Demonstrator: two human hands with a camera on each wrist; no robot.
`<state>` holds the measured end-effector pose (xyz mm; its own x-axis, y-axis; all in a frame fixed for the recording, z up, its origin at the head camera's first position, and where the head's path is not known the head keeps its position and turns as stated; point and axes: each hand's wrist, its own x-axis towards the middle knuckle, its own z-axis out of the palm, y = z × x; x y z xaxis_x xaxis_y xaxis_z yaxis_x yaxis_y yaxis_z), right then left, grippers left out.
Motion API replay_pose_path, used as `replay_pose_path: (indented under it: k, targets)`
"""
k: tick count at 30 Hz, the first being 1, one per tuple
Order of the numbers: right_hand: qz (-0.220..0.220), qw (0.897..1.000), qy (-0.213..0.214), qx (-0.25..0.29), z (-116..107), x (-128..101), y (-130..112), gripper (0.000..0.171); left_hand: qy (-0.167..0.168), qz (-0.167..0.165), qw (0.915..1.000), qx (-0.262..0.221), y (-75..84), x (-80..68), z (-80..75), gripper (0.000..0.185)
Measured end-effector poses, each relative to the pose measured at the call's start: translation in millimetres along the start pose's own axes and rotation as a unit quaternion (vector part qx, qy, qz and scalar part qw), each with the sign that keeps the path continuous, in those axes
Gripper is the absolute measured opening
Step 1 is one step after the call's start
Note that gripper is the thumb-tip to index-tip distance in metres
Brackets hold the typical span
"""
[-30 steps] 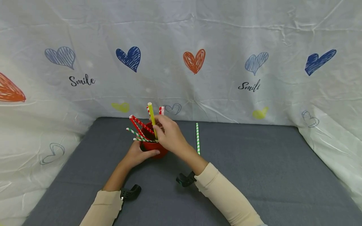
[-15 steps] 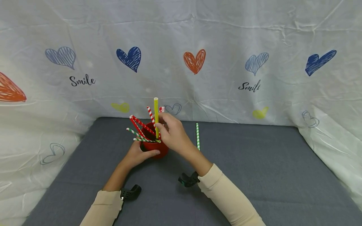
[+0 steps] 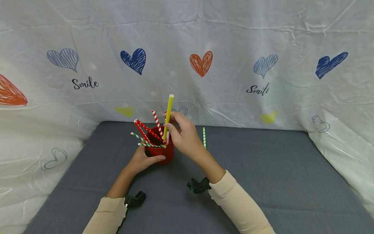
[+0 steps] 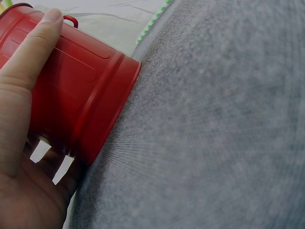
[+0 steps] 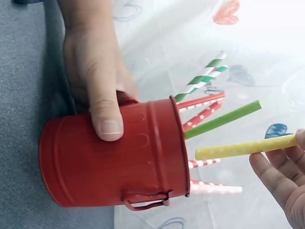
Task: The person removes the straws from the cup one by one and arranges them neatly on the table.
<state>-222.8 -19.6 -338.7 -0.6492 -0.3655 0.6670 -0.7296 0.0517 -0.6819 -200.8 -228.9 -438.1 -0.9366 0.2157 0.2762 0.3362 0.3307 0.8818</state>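
Note:
My left hand (image 3: 143,161) grips the side of a small red metal bucket (image 3: 167,155) standing on the table, its thumb (image 4: 35,47) along the wall. Several paper straws lean out of the bucket: red-and-white striped (image 3: 156,120), red patterned (image 3: 142,131), green-and-white striped (image 5: 202,78) and plain green (image 5: 224,120). Over the bucket my right hand (image 3: 188,138) pinches a yellow straw (image 3: 169,109) with white dots, tilted slightly right at its top. In the right wrist view its lower end is just clear of the rim.
Right of the bucket, a light green-and-white striped straw (image 3: 204,138) lies on the grey cloth-covered table (image 3: 263,169). A white sheet (image 3: 228,39) printed with hearts hangs behind and at both sides. A small wire handle (image 5: 147,205) sticks out from the bucket.
My right hand has moved up and to the right with the yellow straw, which has swung from leaning left to leaning right. My left hand and the bucket have stayed put.

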Motion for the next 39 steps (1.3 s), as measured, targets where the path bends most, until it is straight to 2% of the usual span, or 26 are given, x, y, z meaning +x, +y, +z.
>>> replay_pose_path:
  k: [6,10,19,27,29,35,39]
  targets:
    - [-0.008,1.0,0.007,0.018,-5,0,-4,0.029,-0.001,-0.008,1.0,-0.004,3.3,-1.1,-0.4,0.065]
    - [-0.015,1.0,0.015,0.007,-9,0,-8,0.028,-0.003,-0.017,0.9998,-0.008,3.7,-1.2,-0.6,0.065]
    - [-0.006,0.999,0.032,0.018,-18,-6,-11,0.027,-0.003,-0.018,0.9998,-0.002,5.0,0.0,0.2,0.066]
    - [-0.006,0.999,0.038,-0.009,-26,-15,-12,0.026,0.003,-0.037,0.9993,-0.003,8.6,-1.6,0.5,0.066]
    - [-0.002,0.999,0.039,-0.009,-28,-18,-13,0.027,0.002,-0.033,0.9994,-0.003,4.0,-1.2,0.9,0.067]
    - [0.011,0.999,0.039,0.002,-36,-26,-12,0.033,0.01,-0.033,0.9994,-0.003,-29.4,1.8,1.4,0.071]
    - [0.023,0.998,0.044,0.027,-41,-30,-10,0.038,0.01,-0.032,0.9994,-0.001,-33.2,2.5,1.3,0.072]
